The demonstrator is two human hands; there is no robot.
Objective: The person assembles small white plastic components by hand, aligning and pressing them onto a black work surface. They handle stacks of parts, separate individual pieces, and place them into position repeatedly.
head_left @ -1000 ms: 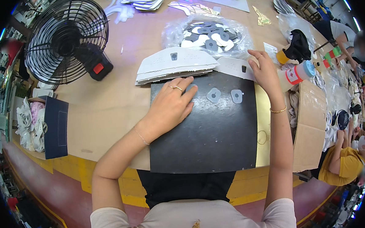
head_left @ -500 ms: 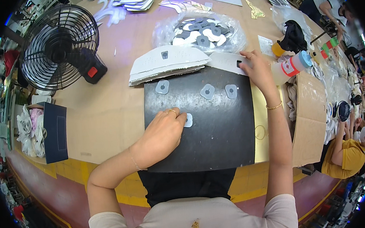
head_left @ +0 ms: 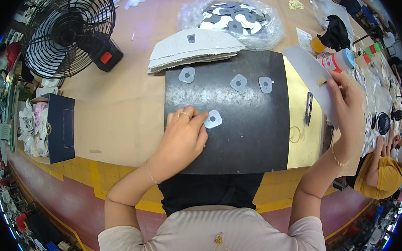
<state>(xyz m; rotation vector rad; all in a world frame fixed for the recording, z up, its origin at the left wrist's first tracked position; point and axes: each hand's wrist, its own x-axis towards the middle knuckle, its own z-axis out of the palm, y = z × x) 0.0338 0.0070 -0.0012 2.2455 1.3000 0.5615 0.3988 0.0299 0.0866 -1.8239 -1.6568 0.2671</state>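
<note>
My left hand (head_left: 181,136) rests on a black board (head_left: 239,144), its fingers curled together. The fingertips pinch the left edge of a small grey-white rounded patch (head_left: 213,119) with a dark keyhole-like mark. Several similar patches lie farther up the board, among them one at the far left (head_left: 187,75) and one at the right (head_left: 265,84). In my right hand (head_left: 348,101) is a curved white panel (head_left: 306,64), gripped between thumb and fingers at the board's right. A stack of similar white panels (head_left: 191,49) overlaps the board's far edge.
Behind the stack sits a clear plastic bag (head_left: 273,29) of grey and white patches. A yellow sheet (head_left: 305,146) bears small thread snips (head_left: 308,108). A black fan (head_left: 69,37) and a dark box (head_left: 62,128) stand left; a bottle (head_left: 338,61) and co-workers (head_left: 377,176) are right.
My right hand has drawn the white panel away from the stack to the right and turned it. The thread snips now show. My left hand stays at the patch, more of which is visible.
</note>
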